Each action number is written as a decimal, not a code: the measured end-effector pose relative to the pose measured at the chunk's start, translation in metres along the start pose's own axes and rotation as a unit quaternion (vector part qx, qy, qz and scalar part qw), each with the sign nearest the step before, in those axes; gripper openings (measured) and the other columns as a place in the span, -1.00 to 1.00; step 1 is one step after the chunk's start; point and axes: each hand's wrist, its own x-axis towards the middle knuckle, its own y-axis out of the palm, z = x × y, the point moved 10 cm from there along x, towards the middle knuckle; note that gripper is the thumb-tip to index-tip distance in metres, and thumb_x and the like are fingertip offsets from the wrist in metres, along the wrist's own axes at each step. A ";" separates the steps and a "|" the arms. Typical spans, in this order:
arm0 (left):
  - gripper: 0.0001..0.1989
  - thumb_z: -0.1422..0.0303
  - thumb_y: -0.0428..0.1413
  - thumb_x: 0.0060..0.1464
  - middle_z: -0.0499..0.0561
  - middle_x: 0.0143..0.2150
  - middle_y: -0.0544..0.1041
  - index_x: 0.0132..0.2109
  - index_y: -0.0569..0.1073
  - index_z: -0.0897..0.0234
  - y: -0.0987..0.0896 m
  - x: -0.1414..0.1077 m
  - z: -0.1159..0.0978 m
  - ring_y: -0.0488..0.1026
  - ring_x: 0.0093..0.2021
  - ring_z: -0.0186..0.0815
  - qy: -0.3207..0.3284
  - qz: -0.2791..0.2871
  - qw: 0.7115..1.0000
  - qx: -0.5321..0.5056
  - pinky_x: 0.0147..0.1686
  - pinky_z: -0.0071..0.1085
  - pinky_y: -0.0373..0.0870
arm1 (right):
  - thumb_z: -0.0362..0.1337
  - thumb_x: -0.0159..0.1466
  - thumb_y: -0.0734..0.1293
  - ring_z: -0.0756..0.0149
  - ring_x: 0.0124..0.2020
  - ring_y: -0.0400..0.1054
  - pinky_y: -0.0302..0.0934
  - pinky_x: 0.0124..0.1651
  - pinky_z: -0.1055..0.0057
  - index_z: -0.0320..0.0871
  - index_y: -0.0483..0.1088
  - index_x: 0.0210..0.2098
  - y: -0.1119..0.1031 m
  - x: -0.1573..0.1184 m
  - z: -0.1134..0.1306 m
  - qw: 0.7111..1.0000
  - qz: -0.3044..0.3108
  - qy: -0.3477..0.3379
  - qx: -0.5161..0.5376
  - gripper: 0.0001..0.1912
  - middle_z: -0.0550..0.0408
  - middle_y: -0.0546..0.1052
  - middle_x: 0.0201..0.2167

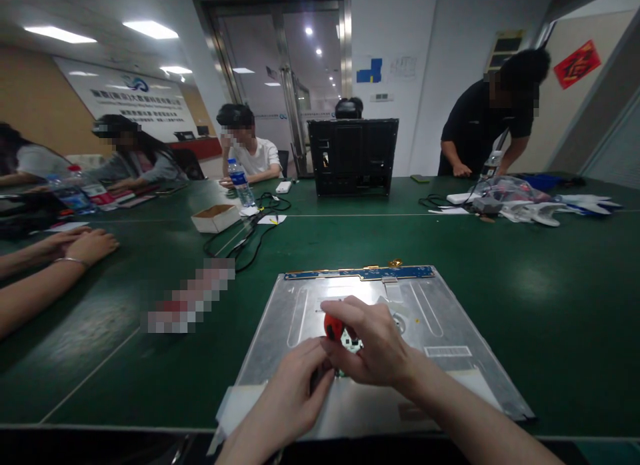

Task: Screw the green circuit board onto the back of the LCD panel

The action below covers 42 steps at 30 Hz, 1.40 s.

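A flat silver metal display panel [360, 418] lies on the green table in front of me, with a narrow blue circuit strip [360, 273] along its far edge. My right hand [373, 341] is closed round the red and black handle of a screwdriver [333, 323], held upright over the panel's middle; its tip is hidden. Partly visible beneath the fingers is a small green circuit board [354, 345]. Close beside the screwdriver, my left hand [300, 381] has its fingers curled together low over the board. What they pinch, if anything, is hidden.
Across the green table [550, 305] stands a black monitor housing [354, 157]. Black cables [257, 241], a small open box [216, 218] and a water bottle [241, 185] are at the far left. Another person's hands [90, 246] rest at left. Plastic bags [520, 191] lie far right.
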 end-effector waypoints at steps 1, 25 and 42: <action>-0.86 0.53 -0.04 0.09 0.02 -0.33 0.50 -0.33 0.38 0.26 0.000 0.000 -0.001 0.43 -0.32 -0.24 0.000 0.000 1.000 0.000 -0.30 -0.37 0.34 | -0.26 0.31 0.19 0.39 -0.51 0.25 0.11 -0.54 0.48 -0.12 0.13 0.12 0.000 0.000 0.000 1.000 0.003 -0.001 0.006 -0.61 0.16 0.41 -0.44; -0.86 0.52 -0.04 0.09 0.01 -0.36 0.50 -0.34 0.38 0.25 0.001 0.000 -0.001 0.44 -0.33 -0.22 -0.002 0.006 1.000 0.010 -0.31 -0.37 0.36 | -0.33 0.25 0.21 0.36 -0.45 0.28 0.19 -0.49 0.46 -0.18 0.11 0.16 0.001 0.000 -0.002 0.998 0.013 0.009 0.058 -0.52 0.09 0.42 -0.38; -0.86 0.54 -0.05 0.10 0.03 -0.31 0.51 -0.30 0.38 0.27 0.003 -0.001 0.002 0.45 -0.31 -0.24 0.002 0.000 1.000 -0.005 -0.31 -0.38 0.34 | -0.23 0.30 0.23 0.40 -0.51 0.23 0.11 -0.54 0.48 -0.09 0.14 0.11 0.001 -0.001 -0.005 1.000 -0.002 0.018 0.010 -0.60 0.18 0.39 -0.45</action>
